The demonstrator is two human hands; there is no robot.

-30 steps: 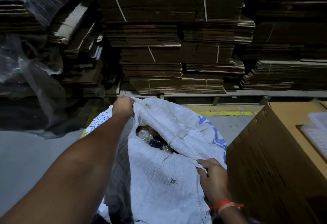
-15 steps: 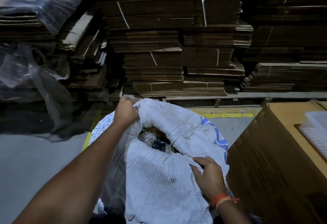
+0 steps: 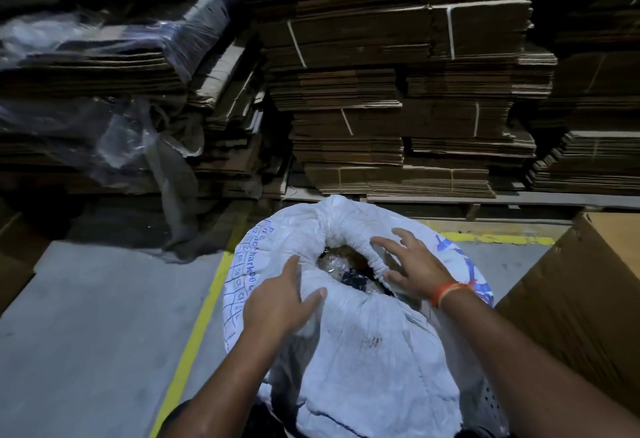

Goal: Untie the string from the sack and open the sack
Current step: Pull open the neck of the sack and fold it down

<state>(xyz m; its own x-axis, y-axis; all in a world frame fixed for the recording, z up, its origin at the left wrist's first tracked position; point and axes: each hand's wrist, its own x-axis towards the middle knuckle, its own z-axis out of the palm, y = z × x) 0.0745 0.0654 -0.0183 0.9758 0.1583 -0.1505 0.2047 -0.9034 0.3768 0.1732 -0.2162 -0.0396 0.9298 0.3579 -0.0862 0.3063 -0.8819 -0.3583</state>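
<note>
A white woven sack (image 3: 363, 351) with blue print stands on the floor in front of me. Its mouth (image 3: 349, 264) gapes open, with a rolled rim, and shows clear plastic and dark items inside. My left hand (image 3: 280, 302) lies flat on the sack's near left side, fingers spread, just beside the rim. My right hand (image 3: 412, 264) hovers over the right rim with fingers apart, an orange thread on its wrist. Neither hand grips the cloth. No string is visible.
Tall stacks of flattened cardboard (image 3: 398, 91) on pallets fill the background. Plastic-wrapped stacks (image 3: 86, 74) stand at the left. A brown carton (image 3: 581, 299) sits close to the sack's right. A yellow floor line (image 3: 197, 330) runs left of the sack on grey concrete.
Both hands have let go of the sack's rim. The left hand came back from the far edge to the near left side, and the right hand moved up over the right rim. The mouth sits wider.
</note>
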